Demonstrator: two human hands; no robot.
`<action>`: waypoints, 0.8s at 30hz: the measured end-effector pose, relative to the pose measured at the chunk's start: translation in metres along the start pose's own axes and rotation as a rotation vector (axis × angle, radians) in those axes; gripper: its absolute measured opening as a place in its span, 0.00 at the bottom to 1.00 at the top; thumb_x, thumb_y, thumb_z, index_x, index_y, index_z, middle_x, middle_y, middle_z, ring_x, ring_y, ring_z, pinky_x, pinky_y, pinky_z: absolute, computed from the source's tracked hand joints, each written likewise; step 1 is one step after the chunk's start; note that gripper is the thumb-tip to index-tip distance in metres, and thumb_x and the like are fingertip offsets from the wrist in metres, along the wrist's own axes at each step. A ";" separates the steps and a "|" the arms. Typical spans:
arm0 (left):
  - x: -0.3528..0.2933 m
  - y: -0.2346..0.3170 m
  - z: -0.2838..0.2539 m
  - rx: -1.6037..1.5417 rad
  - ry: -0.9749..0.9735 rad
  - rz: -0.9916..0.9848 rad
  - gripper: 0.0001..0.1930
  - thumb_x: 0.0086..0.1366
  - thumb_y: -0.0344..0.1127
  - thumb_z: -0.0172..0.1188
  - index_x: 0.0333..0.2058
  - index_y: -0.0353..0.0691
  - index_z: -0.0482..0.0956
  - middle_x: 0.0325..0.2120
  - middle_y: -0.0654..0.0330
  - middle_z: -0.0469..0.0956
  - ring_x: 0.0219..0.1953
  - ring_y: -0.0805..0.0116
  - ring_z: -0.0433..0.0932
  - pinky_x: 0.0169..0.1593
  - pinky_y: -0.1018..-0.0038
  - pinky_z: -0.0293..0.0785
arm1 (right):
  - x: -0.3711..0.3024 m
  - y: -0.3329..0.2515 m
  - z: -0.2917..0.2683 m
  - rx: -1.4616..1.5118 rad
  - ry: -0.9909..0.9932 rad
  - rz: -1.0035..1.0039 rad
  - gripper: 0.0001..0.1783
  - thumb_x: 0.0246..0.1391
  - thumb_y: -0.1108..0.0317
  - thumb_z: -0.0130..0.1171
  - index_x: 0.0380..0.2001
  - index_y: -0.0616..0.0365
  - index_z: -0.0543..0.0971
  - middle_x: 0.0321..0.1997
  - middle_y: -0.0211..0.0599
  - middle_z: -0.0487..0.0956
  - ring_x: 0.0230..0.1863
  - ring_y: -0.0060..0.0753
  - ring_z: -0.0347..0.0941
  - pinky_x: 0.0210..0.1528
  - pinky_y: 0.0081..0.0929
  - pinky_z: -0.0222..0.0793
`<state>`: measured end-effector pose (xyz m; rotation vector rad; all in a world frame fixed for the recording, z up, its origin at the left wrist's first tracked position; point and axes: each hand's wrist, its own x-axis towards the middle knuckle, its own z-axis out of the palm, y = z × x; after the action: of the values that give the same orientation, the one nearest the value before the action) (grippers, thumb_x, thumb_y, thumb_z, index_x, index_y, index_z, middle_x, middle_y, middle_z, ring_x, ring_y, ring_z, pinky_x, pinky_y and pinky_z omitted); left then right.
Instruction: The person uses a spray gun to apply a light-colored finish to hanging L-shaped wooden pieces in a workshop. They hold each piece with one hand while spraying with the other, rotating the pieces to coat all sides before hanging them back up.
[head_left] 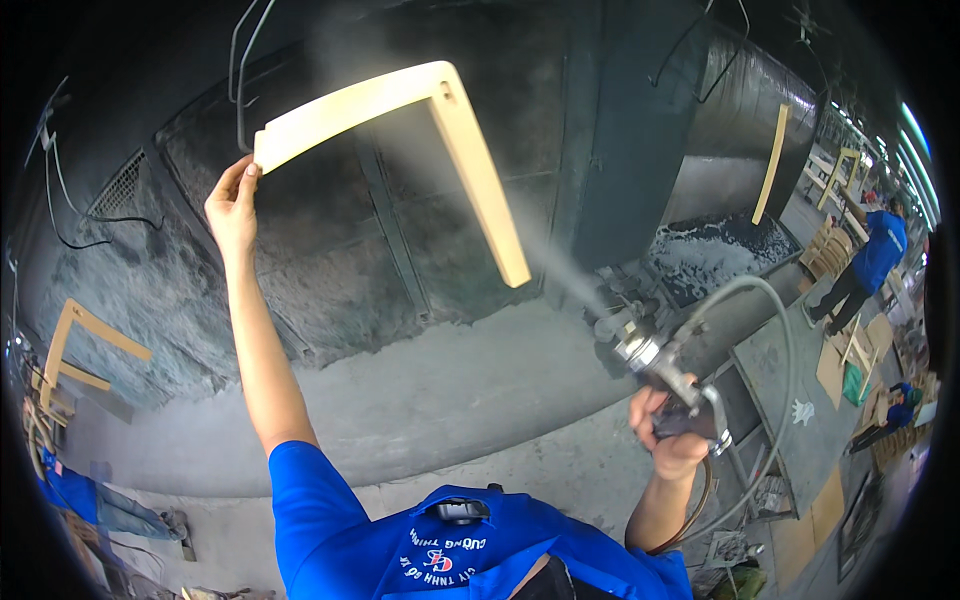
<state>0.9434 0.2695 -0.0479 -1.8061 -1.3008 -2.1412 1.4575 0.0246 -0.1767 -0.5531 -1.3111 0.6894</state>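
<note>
My left hand point(233, 205) is raised and pinches one end of a pale L-shaped wooden piece point(440, 130), holding it up in front of a dark, crusted spray-booth wall point(330, 270). My right hand point(668, 432) grips the handle of a metal spray gun point(650, 355) with a grey hose point(775, 330) looping off it. A cone of mist runs from the nozzle up toward the lower leg of the wooden piece. The gun is apart from the wood, below and to its right.
Another person in a blue shirt point(875, 255) works at the far right among wooden frames. A wooden frame point(85, 345) leans at the left, a wooden slat point(771, 165) stands at the back right. A grey bench point(790, 400) sits by my right arm.
</note>
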 end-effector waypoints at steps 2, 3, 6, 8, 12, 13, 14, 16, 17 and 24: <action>0.009 -0.005 0.018 -0.080 -0.024 -0.109 0.16 0.73 0.43 0.59 0.49 0.37 0.85 0.37 0.66 0.84 0.35 0.82 0.72 0.40 0.82 0.68 | 0.016 0.002 0.007 0.050 -0.095 0.038 0.47 0.50 0.25 0.59 0.28 0.72 0.77 0.09 0.29 0.69 0.14 0.22 0.69 0.17 0.21 0.64; 0.007 -0.006 0.025 -0.103 -0.056 -0.118 0.19 0.74 0.47 0.56 0.49 0.38 0.85 0.38 0.67 0.84 0.38 0.81 0.72 0.41 0.82 0.69 | 0.017 0.000 0.008 0.039 -0.077 0.015 0.47 0.50 0.25 0.59 0.30 0.72 0.77 0.11 0.31 0.71 0.13 0.22 0.68 0.17 0.21 0.64; 0.000 -0.007 0.037 -0.150 -0.114 -0.220 0.28 0.77 0.56 0.46 0.52 0.37 0.83 0.49 0.63 0.82 0.48 0.74 0.71 0.50 0.74 0.69 | 0.025 0.003 0.008 0.007 0.053 -0.032 0.47 0.53 0.26 0.56 0.38 0.72 0.75 0.21 0.41 0.76 0.13 0.21 0.66 0.14 0.20 0.59; -0.005 -0.007 0.040 -0.206 -0.141 -0.236 0.31 0.77 0.58 0.42 0.54 0.37 0.82 0.53 0.61 0.80 0.52 0.70 0.71 0.53 0.69 0.68 | 0.023 0.003 0.006 -0.067 0.156 -0.014 0.48 0.54 0.27 0.56 0.43 0.72 0.74 0.25 0.43 0.76 0.14 0.22 0.66 0.14 0.22 0.57; -0.010 -0.003 0.045 -0.277 -0.191 -0.217 0.34 0.78 0.60 0.39 0.55 0.34 0.80 0.55 0.56 0.79 0.59 0.65 0.71 0.57 0.63 0.67 | 0.011 0.001 0.011 -0.236 0.232 -0.015 0.49 0.53 0.25 0.56 0.36 0.75 0.74 0.19 0.37 0.73 0.13 0.24 0.66 0.15 0.22 0.59; -0.011 -0.002 0.046 -0.290 -0.177 -0.216 0.33 0.77 0.60 0.39 0.54 0.34 0.81 0.55 0.56 0.79 0.59 0.65 0.71 0.57 0.63 0.67 | 0.008 0.000 0.014 -0.216 0.174 -0.033 0.49 0.53 0.24 0.56 0.32 0.74 0.75 0.13 0.31 0.70 0.13 0.23 0.67 0.17 0.20 0.62; -0.012 -0.001 0.047 -0.303 -0.164 -0.214 0.33 0.77 0.60 0.40 0.53 0.34 0.82 0.55 0.55 0.80 0.60 0.64 0.72 0.56 0.64 0.67 | 0.005 -0.002 0.015 -0.209 0.117 -0.017 0.49 0.51 0.23 0.55 0.30 0.72 0.76 0.09 0.27 0.68 0.14 0.22 0.69 0.19 0.19 0.65; -0.014 -0.001 0.047 -0.321 -0.148 -0.212 0.33 0.77 0.59 0.41 0.52 0.34 0.83 0.55 0.55 0.80 0.60 0.64 0.73 0.55 0.64 0.67 | 0.000 -0.004 0.016 -0.114 -0.051 0.038 0.49 0.49 0.21 0.56 0.29 0.70 0.76 0.10 0.28 0.69 0.14 0.21 0.70 0.19 0.19 0.66; -0.015 -0.001 0.046 -0.327 -0.145 -0.213 0.33 0.77 0.59 0.41 0.51 0.34 0.83 0.54 0.55 0.80 0.59 0.64 0.73 0.55 0.64 0.67 | -0.002 -0.004 0.016 -0.057 -0.077 0.085 0.50 0.47 0.20 0.57 0.28 0.70 0.76 0.10 0.28 0.69 0.13 0.22 0.69 0.20 0.20 0.66; -0.005 0.006 0.028 -0.220 -0.176 -0.163 0.22 0.75 0.49 0.55 0.46 0.32 0.84 0.35 0.64 0.83 0.36 0.78 0.73 0.40 0.78 0.69 | -0.016 0.007 0.004 -0.150 0.239 0.084 0.48 0.52 0.26 0.58 0.36 0.73 0.76 0.18 0.33 0.72 0.14 0.20 0.64 0.20 0.23 0.62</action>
<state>0.9696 0.2805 -0.0500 -2.0818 -1.3360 -2.3383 1.4510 0.0175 -0.1919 -0.7919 -1.1253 0.5765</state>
